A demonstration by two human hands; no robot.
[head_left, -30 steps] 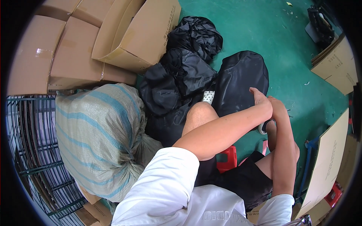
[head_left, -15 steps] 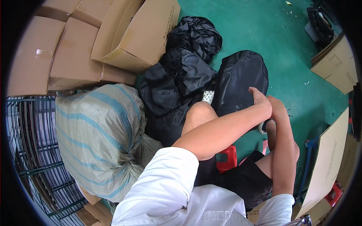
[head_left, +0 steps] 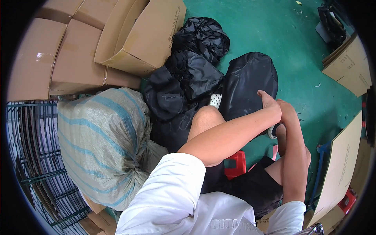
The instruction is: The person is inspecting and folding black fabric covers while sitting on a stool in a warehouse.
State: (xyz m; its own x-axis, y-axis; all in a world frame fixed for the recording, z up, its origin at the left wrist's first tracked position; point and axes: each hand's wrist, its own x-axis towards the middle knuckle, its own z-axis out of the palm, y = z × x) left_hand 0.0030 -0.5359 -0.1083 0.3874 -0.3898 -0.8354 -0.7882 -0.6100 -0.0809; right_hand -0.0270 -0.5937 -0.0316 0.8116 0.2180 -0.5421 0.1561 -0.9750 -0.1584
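Note:
My left hand [head_left: 268, 102] is out at the end of my outstretched forearm, over the near right side of an upright black fabric bundle [head_left: 247, 80]. A thumb or finger of it sticks out toward the upper left, and I see nothing in the hand. Right beside it is my right hand [head_left: 288, 109], bent at the wrist, its edge meeting the left one. The right fingers are mostly hidden. Whether either hand touches the bundle, I cannot tell. Crumpled black bags [head_left: 188, 74] lie left of the bundle, beyond my bare knee [head_left: 207, 115].
A striped woven sack [head_left: 102, 137] bulges at my left beside a wire rack [head_left: 43, 180]. Cardboard boxes [head_left: 78, 55] are stacked behind it. A red plastic stool [head_left: 235, 164] shows between my legs. Flat cardboard [head_left: 340, 164] stands at the right, and small scraps lie on the green floor [head_left: 254, 27].

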